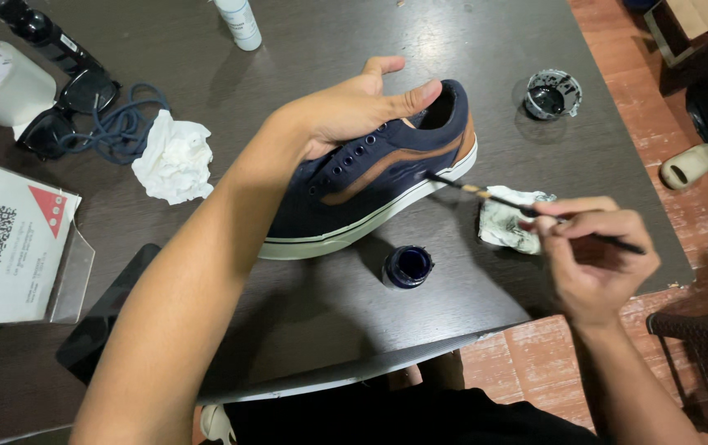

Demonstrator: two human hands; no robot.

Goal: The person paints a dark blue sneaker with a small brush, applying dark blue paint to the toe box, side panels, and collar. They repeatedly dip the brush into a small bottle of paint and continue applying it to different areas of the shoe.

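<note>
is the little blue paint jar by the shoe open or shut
Open: the small blue jar in front of the shoe has no lid, and dark blue shows inside.

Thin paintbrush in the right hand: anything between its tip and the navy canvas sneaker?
Nothing visible. The thin paintbrush in the right hand has its dark tip at the side of the navy canvas sneaker, near the heel. The stained rag lies under the shaft, not in the way. The left hand steadies the sneaker from above.
</note>
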